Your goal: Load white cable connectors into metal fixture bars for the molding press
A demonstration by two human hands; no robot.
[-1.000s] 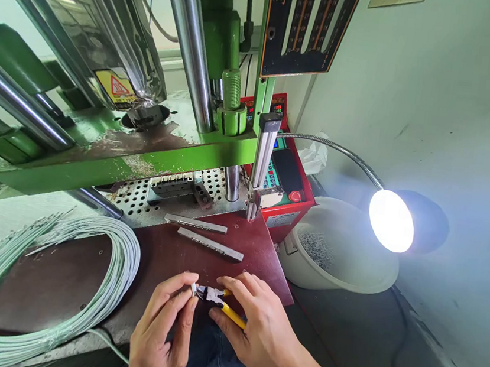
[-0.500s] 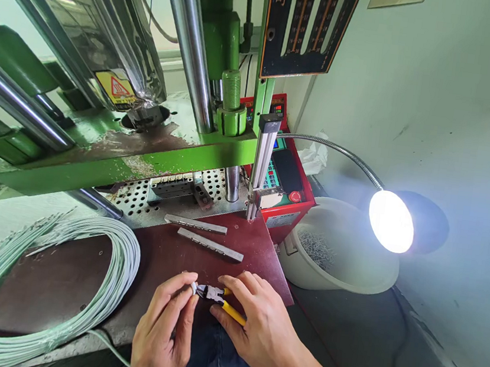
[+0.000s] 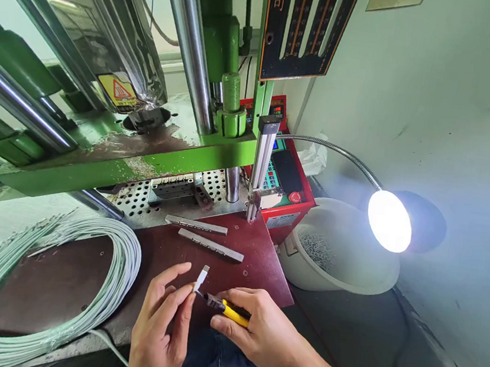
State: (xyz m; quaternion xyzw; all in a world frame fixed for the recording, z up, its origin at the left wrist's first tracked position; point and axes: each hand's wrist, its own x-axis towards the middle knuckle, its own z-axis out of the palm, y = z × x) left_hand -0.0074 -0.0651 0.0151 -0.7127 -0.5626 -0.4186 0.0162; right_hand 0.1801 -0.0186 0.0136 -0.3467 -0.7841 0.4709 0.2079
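Right now your left hand (image 3: 163, 322) grasps the white plug (image 3: 200, 280) near its lower end, pinched between the thumb and one finger, while the index finger sticks out clear of it. The plug stands at a tilt in front of you, its metal tip pointing up and away, held above the dark red board (image 3: 265, 257). Your right hand (image 3: 256, 329) is wrapped around the yellow handles of the pliers (image 3: 231, 312), thumb along the near side, fingers closed over the other. The head of the pliers points left, right beside the plug's lower end; you cannot tell from here whether it touches.

Beyond your hands, two metal bars (image 3: 210, 245) lie on the board, slightly apart. To your left, a big coil of pale cable (image 3: 127, 261) rests on the table, and one strand runs from it toward your left wrist; where it ends is hidden. Ahead rises the green press (image 3: 185, 159), with a red control box (image 3: 289, 174) to its right. Farther right, a lit lamp (image 3: 390, 221) hangs on a bendy metal neck over a white bucket (image 3: 361, 272) with a heap of small grey pieces inside, too fine to make out.
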